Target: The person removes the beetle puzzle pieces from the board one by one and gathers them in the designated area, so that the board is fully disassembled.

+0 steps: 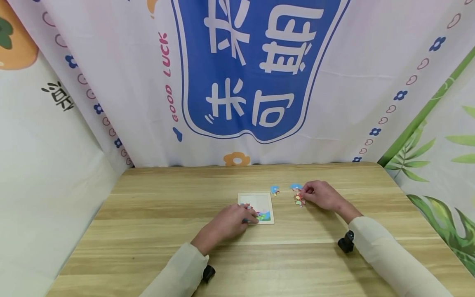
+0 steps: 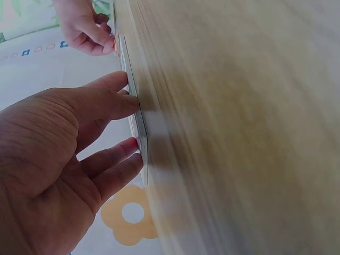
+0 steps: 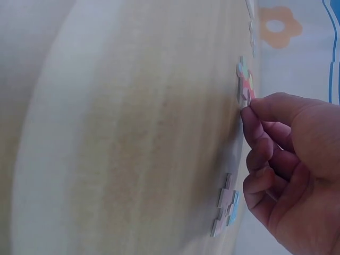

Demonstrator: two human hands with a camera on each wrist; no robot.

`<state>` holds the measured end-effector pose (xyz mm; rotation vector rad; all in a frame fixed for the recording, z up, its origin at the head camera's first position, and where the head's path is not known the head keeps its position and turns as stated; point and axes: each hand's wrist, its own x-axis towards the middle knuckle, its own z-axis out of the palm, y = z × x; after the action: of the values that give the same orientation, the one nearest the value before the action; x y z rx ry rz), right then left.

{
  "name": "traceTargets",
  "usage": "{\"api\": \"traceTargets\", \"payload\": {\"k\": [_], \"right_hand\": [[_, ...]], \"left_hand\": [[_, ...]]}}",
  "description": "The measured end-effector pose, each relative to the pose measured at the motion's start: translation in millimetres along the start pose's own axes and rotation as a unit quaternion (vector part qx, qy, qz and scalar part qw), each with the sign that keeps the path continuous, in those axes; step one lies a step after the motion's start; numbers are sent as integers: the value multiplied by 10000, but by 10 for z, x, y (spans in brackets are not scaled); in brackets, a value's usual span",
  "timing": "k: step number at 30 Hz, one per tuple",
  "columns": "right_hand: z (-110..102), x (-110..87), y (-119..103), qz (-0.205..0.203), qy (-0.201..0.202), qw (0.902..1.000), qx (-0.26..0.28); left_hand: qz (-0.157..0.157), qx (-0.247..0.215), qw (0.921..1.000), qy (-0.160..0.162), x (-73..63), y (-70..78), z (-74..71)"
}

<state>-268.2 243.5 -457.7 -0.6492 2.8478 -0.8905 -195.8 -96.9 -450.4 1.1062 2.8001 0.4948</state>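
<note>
A small square jigsaw tray (image 1: 273, 209) with a pale rim lies flat on the wooden table, with colourful pieces (image 1: 264, 215) along its near side. My left hand (image 1: 231, 221) rests over the tray's near left part, fingers spread and covering some pieces. In the left wrist view, its thumb (image 2: 119, 103) lies against the tray's edge. Right of the tray, my right hand (image 1: 323, 195) pinches a red and yellow puzzle piece (image 3: 246, 85) between thumb and index finger, the other fingers curled in.
Beside the right fingertips lies a blue-topped puzzle piece (image 1: 296, 186). Another blue puzzle piece (image 1: 274, 189) sits just past the tray's far right corner. A printed curtain (image 1: 326, 136) hangs along the table's far edge.
</note>
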Motion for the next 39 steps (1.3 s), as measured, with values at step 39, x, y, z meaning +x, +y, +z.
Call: {"api": "traceTargets", "payload": {"k": [39], "right_hand": [[323,49,-557,-511,-170,9979,353]], "left_hand": [[159,157,9997,51,-13,4,15]]}}
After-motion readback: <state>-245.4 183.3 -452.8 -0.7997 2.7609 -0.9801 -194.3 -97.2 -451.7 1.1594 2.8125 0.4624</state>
